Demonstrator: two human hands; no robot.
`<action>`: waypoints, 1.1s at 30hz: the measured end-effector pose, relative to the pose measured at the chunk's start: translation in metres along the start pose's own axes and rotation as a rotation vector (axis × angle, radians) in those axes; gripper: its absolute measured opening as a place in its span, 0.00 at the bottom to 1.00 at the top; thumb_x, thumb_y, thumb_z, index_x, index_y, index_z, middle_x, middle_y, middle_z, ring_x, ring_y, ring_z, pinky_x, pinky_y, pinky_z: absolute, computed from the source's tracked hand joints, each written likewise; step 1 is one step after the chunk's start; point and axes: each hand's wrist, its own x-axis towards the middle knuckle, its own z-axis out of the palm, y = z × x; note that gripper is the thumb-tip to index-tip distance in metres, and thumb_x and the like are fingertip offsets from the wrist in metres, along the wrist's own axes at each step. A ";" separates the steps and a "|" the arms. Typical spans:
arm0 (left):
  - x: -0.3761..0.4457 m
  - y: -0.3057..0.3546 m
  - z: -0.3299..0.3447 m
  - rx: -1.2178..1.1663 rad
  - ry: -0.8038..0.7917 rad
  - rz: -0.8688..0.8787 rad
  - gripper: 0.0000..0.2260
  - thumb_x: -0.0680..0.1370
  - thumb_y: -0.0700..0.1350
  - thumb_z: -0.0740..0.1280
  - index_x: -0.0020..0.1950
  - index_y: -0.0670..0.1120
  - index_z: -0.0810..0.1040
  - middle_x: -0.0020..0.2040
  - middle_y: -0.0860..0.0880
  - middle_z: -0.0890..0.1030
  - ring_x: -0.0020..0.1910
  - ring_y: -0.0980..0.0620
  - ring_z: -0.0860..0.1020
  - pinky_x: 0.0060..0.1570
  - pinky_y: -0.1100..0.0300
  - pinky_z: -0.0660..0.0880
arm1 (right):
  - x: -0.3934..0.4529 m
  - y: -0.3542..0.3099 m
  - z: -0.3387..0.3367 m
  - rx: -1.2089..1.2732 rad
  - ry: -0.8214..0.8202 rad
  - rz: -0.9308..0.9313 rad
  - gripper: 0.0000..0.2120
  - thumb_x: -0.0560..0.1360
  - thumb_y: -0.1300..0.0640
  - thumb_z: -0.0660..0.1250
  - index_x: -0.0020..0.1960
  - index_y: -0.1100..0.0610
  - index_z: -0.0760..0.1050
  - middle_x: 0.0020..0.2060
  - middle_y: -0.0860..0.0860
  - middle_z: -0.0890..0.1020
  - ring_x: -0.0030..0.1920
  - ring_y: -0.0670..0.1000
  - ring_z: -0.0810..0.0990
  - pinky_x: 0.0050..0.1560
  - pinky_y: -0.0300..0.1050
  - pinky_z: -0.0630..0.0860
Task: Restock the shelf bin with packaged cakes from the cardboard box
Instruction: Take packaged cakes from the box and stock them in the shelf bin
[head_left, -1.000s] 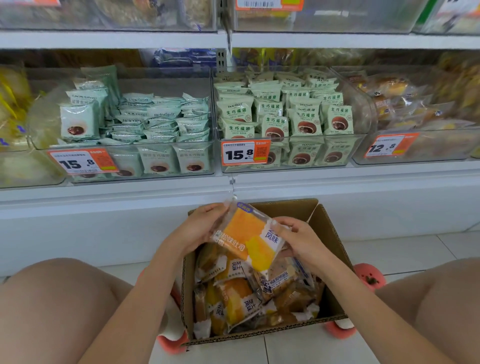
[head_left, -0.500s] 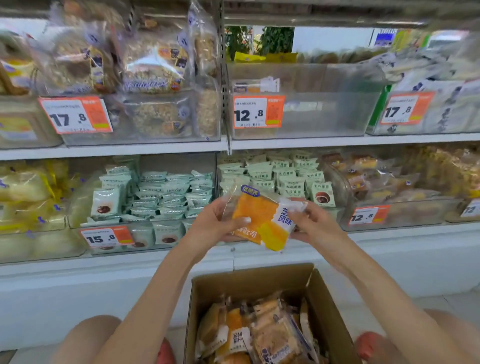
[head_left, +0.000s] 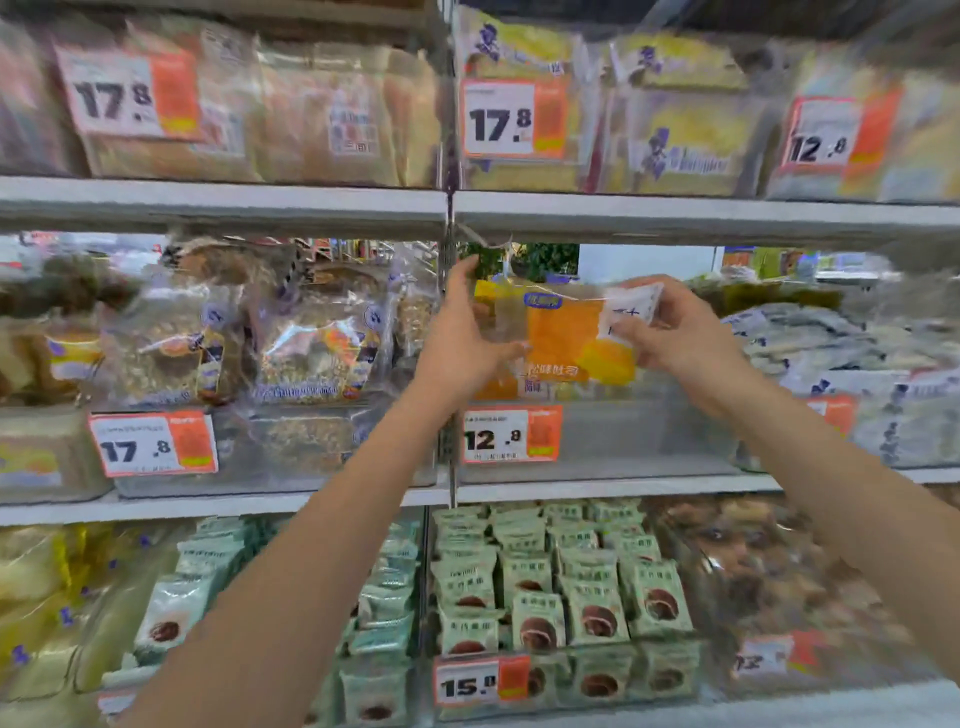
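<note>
Far left, middle shelf: clear bin of seeded bread packs (head_left: 171, 338), price tag (head_left: 153, 442) reading 17.8 on its front; blurred, detail poor. Below it, lower shelf: pale green snack packs (head_left: 566, 597) in a bin tagged 15.8.

Left hand (head_left: 462, 332) — raised to the middle shelf, fingers up along the metal shelf upright (head_left: 450, 364), thumb and palm closed on the left edge of the packaged cake (head_left: 563, 338); grip narrow, holding the wrapper.

Packaged cake: clear wrapper, orange and yellow print, small blue label at top; held roughly upright between both hands, at the mouth of the clear shelf bin (head_left: 623, 431) and above its front wall; bin front carries a price tag (head_left: 511, 434) reading 12.8; another orange pack shows low in the bin at its left end, otherwise the bin looks near bare.

Right hand (head_left: 675, 338) — fingers pinched on the white upper right corner of the same wrapper; closed grip, holding it.

Cardboard box: out of frame.

Far right: grey-white packs (head_left: 857, 353) in the neighbouring bin, blurred.
</note>
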 end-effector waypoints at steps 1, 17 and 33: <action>0.011 -0.004 0.002 0.107 0.001 0.025 0.42 0.68 0.42 0.77 0.74 0.51 0.56 0.53 0.48 0.76 0.47 0.54 0.75 0.47 0.59 0.73 | 0.014 0.006 0.002 -0.014 -0.008 0.010 0.11 0.74 0.63 0.69 0.53 0.52 0.73 0.47 0.51 0.80 0.45 0.48 0.79 0.40 0.44 0.78; 0.081 -0.054 0.032 1.428 -0.388 0.033 0.09 0.77 0.41 0.63 0.56 0.46 0.77 0.58 0.46 0.78 0.64 0.44 0.70 0.68 0.49 0.57 | 0.096 0.088 0.074 -0.591 -0.409 0.247 0.16 0.70 0.62 0.74 0.50 0.57 0.69 0.36 0.56 0.80 0.31 0.52 0.80 0.24 0.44 0.78; 0.074 -0.048 0.033 1.410 -0.343 0.138 0.08 0.76 0.37 0.64 0.54 0.46 0.75 0.53 0.46 0.79 0.59 0.44 0.73 0.66 0.49 0.61 | 0.091 0.081 0.070 -0.634 -0.279 0.241 0.17 0.75 0.59 0.69 0.57 0.58 0.64 0.53 0.58 0.74 0.44 0.62 0.82 0.38 0.53 0.82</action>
